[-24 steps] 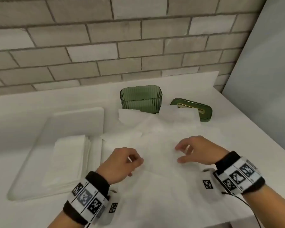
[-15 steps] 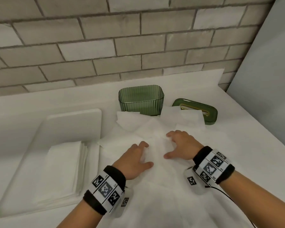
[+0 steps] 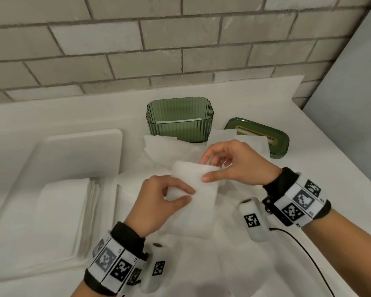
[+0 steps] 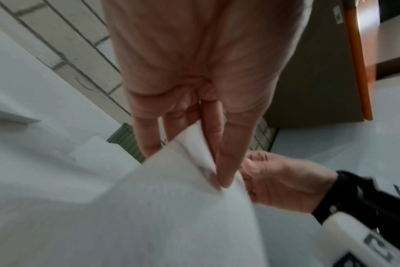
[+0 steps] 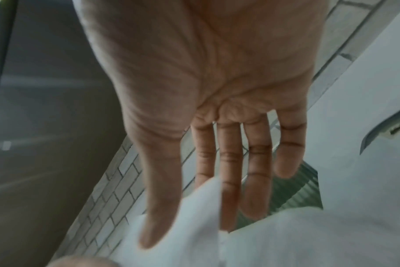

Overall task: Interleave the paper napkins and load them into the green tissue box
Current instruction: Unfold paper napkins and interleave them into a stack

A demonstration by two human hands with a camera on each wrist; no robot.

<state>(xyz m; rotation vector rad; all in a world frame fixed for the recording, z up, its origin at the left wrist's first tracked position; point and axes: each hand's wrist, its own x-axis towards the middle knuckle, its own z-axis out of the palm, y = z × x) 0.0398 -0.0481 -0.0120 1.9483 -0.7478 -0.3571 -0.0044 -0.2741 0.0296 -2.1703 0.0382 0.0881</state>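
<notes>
Both hands hold a white napkin (image 3: 198, 198) lifted off the spread of napkins (image 3: 159, 153) on the counter. My left hand (image 3: 171, 196) pinches its left edge between thumb and fingers (image 4: 225, 162). At the napkin's upper right corner, my right hand (image 3: 212, 170) pinches with thumb in front and fingers (image 5: 228, 189) behind. The ribbed green tissue box (image 3: 179, 118) stands open behind the napkins, with something white lying flat inside. Its green lid (image 3: 263, 136) lies to the right, partly under a napkin.
A white tray (image 3: 77, 155) sits at the left with a stack of folded napkins (image 3: 66, 211) on it. A brick wall (image 3: 159, 46) runs along the back, and a grey panel (image 3: 351, 103) stands at the right. A black cable (image 3: 308, 258) trails from my right wrist.
Both hands were pressing flat on the spread napkins; now they have risen and pinch one napkin, lifted off the pile. The head view has moved closer.
</notes>
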